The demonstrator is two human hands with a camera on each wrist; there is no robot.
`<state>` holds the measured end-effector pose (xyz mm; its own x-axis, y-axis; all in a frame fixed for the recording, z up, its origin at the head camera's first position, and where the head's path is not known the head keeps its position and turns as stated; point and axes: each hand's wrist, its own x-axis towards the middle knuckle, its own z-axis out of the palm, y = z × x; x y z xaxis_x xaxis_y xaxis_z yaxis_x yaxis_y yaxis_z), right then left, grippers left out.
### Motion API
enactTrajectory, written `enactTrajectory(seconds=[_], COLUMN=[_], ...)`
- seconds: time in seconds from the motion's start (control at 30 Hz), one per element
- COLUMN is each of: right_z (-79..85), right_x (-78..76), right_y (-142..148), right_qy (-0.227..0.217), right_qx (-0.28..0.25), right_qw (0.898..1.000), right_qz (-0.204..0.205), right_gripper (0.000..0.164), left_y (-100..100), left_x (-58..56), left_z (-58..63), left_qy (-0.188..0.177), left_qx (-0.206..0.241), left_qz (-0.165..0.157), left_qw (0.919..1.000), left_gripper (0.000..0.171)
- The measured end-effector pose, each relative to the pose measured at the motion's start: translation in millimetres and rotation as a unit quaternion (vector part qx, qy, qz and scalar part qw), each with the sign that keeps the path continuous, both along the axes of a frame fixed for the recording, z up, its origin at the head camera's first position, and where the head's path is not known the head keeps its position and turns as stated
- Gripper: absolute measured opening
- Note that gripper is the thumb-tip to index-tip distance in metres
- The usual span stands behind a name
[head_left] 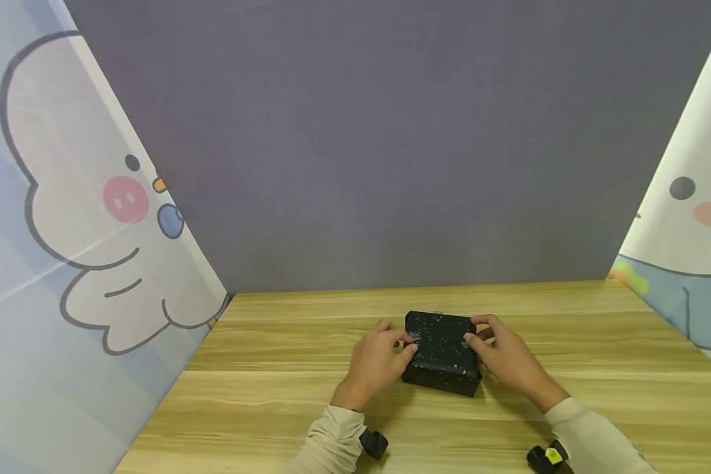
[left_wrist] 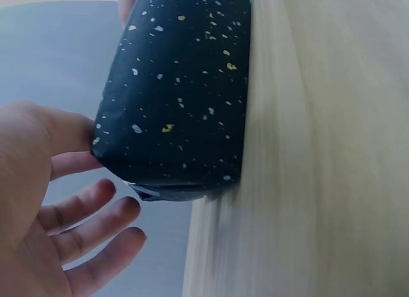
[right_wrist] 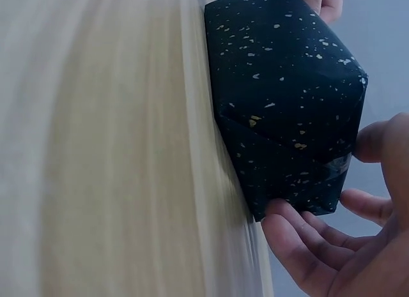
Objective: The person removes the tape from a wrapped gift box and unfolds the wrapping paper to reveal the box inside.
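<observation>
A black speckled package (head_left: 441, 352), its wrapping folded at the ends, lies flat on the wood-grain table (head_left: 261, 395), toward 5 o'clock from the middle of the head view. At its 3 o'clock end, the right wrist view shows a shiny, tape-like patch (right_wrist: 337, 164). There the right hand (head_left: 509, 361) grips the far corner, thumb on the upper edge and fingers curled round the end. At 9 o'clock, the left hand (head_left: 374, 361) has thumb and forefinger close together on the top edge, its other fingers loosely spread; whether it pinches any wrapping I cannot tell. The step in hand looks like securing or checking the wrapped ends; the next move would seem to call for light, even fingertip pressure at both ends, without skewing the package. Beyond, at 12 o'clock, stands a grey backdrop (head_left: 355, 145).
</observation>
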<state>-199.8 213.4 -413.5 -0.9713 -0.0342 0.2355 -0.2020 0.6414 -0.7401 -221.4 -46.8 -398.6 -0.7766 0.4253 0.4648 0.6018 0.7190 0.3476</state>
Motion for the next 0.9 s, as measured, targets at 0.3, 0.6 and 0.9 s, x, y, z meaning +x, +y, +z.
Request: enactTrajectory(seconds=[0.3,0.6,0.9], right_z=[1.2,1.3,3.4], right_x=[1.9,-5.3,-14.3], right_y=[-3,3,6], right_qy=[-0.009,-0.005,0.002], right_qx=[-0.001,0.012,0.020], right_qw=[1.000,1.000,1.000], right_qz=[0.002,0.005,0.008], right_gripper=[0.054,0.053,0.052], left_y=[8,24,37], left_x=[0.6,-5.3,-9.2], left_z=[5.4,4.1,3.5], left_qy=[-0.018,0.015,0.032], left_qx=[-0.012,-0.003,-0.006], left_qz=[0.024,0.067,0.104], left_qw=[0.9995,0.9976,0.9940], left_gripper=[0.018,0.011,0.007])
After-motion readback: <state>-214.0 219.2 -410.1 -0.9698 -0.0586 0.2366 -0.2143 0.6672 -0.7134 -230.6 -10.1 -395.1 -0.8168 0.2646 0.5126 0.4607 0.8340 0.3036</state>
